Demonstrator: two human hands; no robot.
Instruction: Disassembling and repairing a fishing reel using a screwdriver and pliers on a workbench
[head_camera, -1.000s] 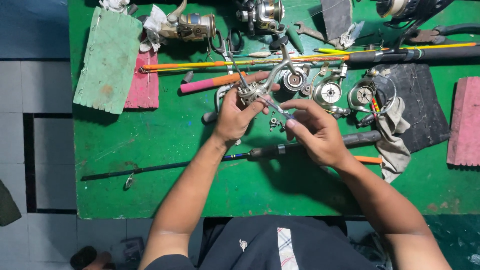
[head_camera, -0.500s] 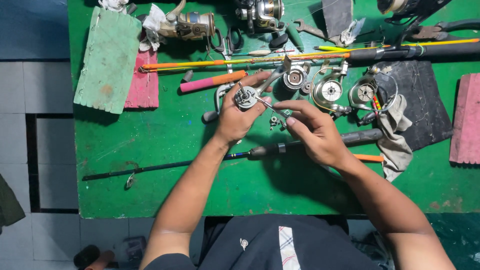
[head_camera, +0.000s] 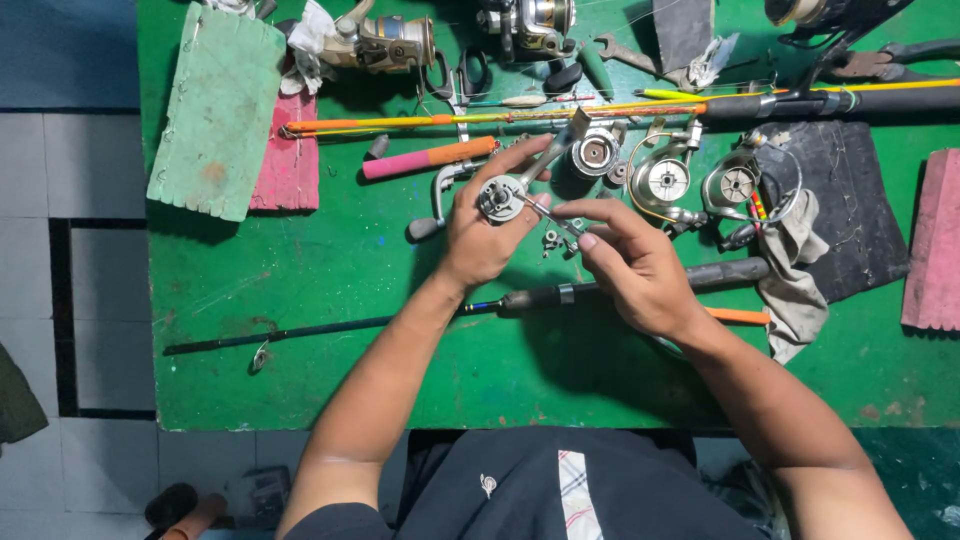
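My left hand grips a silver fishing reel body over the green table, with its round gear side facing up. My right hand pinches a thin metal tool whose tip reaches the reel body. Small loose metal parts lie on the table between the two hands. A dark fishing rod runs across the table under my wrists.
Opened reels and spools lie beyond my hands, with a pink-and-orange handle, a yellow-orange rod, scissors, pliers, a grey rag, a black mat, and green foam and pink foam blocks.
Both hands have shifted slightly while working on the reel body; my right hand's tool now sits closer against it. Nothing else on the table has moved.
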